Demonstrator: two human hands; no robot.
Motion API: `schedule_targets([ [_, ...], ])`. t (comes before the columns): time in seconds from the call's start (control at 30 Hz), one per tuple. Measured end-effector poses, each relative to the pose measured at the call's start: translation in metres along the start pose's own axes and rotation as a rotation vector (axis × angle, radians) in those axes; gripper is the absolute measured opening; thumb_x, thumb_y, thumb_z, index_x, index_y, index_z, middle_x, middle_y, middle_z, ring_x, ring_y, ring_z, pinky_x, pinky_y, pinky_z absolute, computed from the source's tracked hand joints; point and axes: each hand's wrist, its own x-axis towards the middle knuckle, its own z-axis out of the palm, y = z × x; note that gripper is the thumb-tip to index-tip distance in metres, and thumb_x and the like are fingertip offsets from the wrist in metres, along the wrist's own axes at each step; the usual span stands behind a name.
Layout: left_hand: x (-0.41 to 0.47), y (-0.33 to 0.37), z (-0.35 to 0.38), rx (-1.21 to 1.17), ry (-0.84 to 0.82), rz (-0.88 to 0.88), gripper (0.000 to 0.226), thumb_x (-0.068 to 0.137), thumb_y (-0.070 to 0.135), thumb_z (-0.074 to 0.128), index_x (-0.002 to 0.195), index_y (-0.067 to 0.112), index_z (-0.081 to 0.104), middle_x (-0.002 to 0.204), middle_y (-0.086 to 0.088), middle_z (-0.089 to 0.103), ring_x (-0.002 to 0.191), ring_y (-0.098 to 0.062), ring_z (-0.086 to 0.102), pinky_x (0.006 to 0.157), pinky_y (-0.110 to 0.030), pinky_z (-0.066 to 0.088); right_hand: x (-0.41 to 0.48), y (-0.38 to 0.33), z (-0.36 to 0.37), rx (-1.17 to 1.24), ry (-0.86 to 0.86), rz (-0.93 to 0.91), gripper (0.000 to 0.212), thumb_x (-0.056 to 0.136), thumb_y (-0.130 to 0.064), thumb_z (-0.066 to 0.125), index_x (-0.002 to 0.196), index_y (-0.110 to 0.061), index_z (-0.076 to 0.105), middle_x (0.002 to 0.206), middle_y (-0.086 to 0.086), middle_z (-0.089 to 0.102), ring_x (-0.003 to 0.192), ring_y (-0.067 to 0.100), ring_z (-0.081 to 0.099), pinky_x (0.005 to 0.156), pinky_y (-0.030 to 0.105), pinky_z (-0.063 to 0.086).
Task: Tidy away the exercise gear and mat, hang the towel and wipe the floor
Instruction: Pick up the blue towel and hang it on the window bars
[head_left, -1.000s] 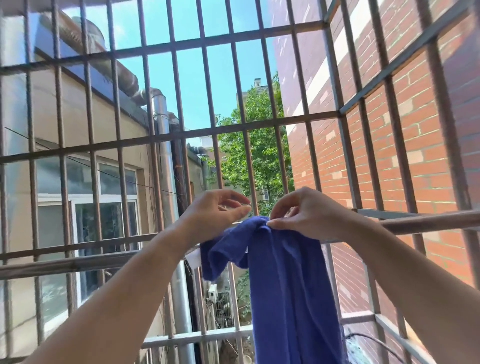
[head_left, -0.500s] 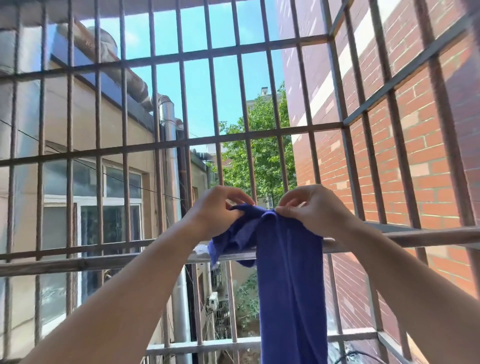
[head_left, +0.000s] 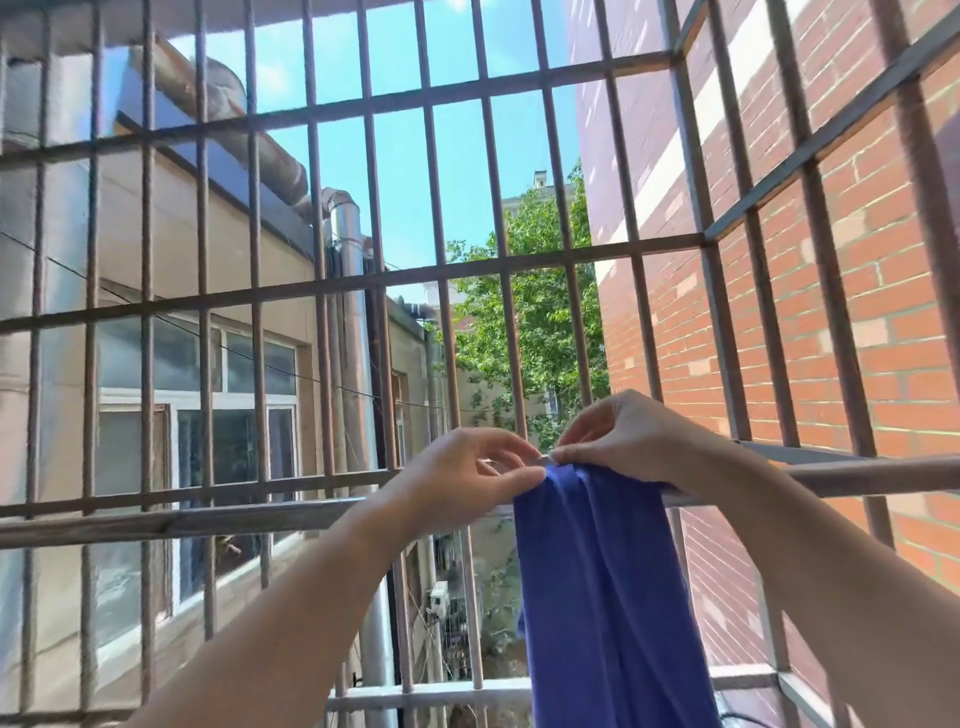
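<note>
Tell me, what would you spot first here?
The bright blue towel, hanging over a rail low in the middle, with the left hand and right hand pinching its top. Behind it, metal bars cross the whole view, with a red brick wall on the right.

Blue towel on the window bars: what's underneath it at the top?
The blue cloth towel drapes over a horizontal metal rail, visible on either side. The rail's stretch beneath the cloth is hidden, as is any towel hanging behind.
</note>
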Motion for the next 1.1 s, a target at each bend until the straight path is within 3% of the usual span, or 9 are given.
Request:
schedule_targets([
  [0.13,-0.02,-0.001,0.02,0.291,0.255,0.04,0.017,0.082,0.059,0.051,0.095,0.052,0.06,0.085,0.03,0.063,0.076,0.012,0.059,0.068,-0.022,0.05,-0.011,0.003,-0.001,-0.014,0.011,-0.09,0.018,0.076,-0.041,0.072,0.081,-0.024,0.075,0.079,-0.012,0.071,0.078,0.001,0.063,0.064,0.013,0.043],
  [0.23,-0.026,0.001,0.03,0.259,0.337,0.06,0.015,0.083,0.056,0.055,0.096,0.051,0.059,0.088,0.027,0.062,0.084,0.01,0.059,0.072,-0.024,0.05,-0.016,0.004,0.001,-0.026,0.042,-0.143,0.016,0.078,-0.04,0.071,0.081,-0.024,0.075,0.073,-0.014,0.07,0.07,-0.003,0.062,0.054,0.007,0.041],
  [0.43,-0.026,0.001,0.027,0.248,0.249,0.031,0.01,0.083,0.052,0.056,0.093,0.051,0.057,0.081,0.025,0.057,0.061,0.014,0.051,0.066,-0.023,0.044,-0.016,0.004,0.001,-0.092,0.001,-0.145,0.02,0.08,-0.042,0.067,0.084,-0.023,0.075,0.078,-0.011,0.07,0.075,0.003,0.063,0.06,0.013,0.045],
  [0.63,-0.023,0.008,0.029,0.177,0.264,-0.037,0.035,0.07,0.072,0.054,0.091,0.044,0.06,0.09,0.019,0.064,0.079,0.001,0.06,0.065,-0.024,0.046,-0.022,0.002,0.004,-0.077,0.075,-0.198,0.014,0.08,-0.037,0.069,0.081,-0.025,0.074,0.075,-0.011,0.07,0.07,0.001,0.064,0.053,0.01,0.042],
  [0.77,-0.018,0.006,0.023,0.059,0.216,-0.05,0.023,0.075,0.057,0.064,0.085,0.036,0.066,0.08,0.014,0.064,0.068,-0.004,0.057,0.065,-0.028,0.047,-0.03,-0.001,0.001,-0.176,0.047,-0.241,0.02,0.077,-0.041,0.071,0.091,-0.027,0.073,0.083,-0.016,0.068,0.08,0.003,0.064,0.058,0.01,0.043],
  [0.9,-0.015,0.006,0.018,0.01,0.203,-0.045,0.013,0.081,0.043,0.066,0.084,0.031,0.069,0.08,0.01,0.069,0.074,-0.01,0.065,0.075,-0.036,0.056,-0.037,-0.002,0.001,-0.271,0.054,-0.231,0.036,0.067,-0.045,0.078,0.1,-0.033,0.07,0.085,-0.024,0.06,0.082,0.001,0.059,0.061,0.012,0.04],
  [1.1,-0.012,0.001,0.009,-0.001,0.22,-0.045,0.008,0.085,0.032,0.064,0.085,0.027,0.071,0.081,0.008,0.071,0.078,-0.014,0.068,0.078,-0.04,0.056,-0.038,0.002,-0.004,-0.272,0.119,-0.256,0.012,0.079,-0.034,0.071,0.088,-0.026,0.075,0.081,-0.016,0.069,0.079,0.004,0.065,0.062,0.012,0.047],
])
